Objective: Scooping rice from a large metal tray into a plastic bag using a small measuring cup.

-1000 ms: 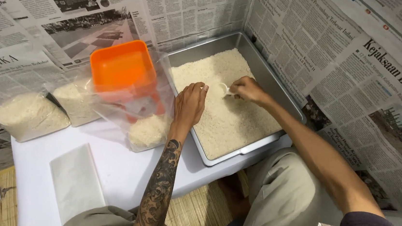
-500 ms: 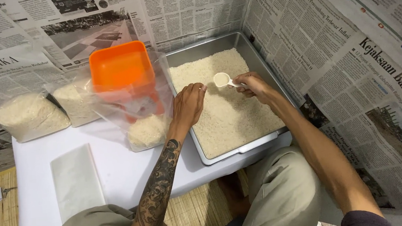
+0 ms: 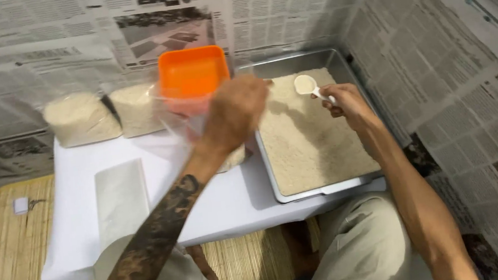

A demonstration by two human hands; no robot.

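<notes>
Newspaper sheets (image 3: 42,38) cover the walls behind and to the right of a low white table (image 3: 218,203), which stands on a woven straw mat (image 3: 7,263).

Over the metal tray of rice (image 3: 315,146), the right hand (image 3: 348,104) is closed around the handle of a small white scoop (image 3: 306,84), its bowl heaped with grains and held level just above the rice. The left hand (image 3: 238,114) is closed on the rim of a clear plastic bag (image 3: 199,123) and holds it up beside the tray's left wall (the fingers are turned away, so how much film they have gathered I cannot tell). An orange square container (image 3: 192,73) shows through or behind the bag's top; which one is unclear. A little rice sits in the bag's bottom, near the tray.

The likeliest mishap, to my eye, is spilling: the scoop is full, and the bag's mouth looks slack and partly hidden by the left hand, so a tilt or a folded rim would scatter grains on the table.

Two filled clear bags of rice (image 3: 82,118) lie side by side at the table's back left, against the newspaper. A flat pale empty bag (image 3: 122,196) lies at the front left. A small white tag-like thing (image 3: 20,205) rests on the mat.
</notes>
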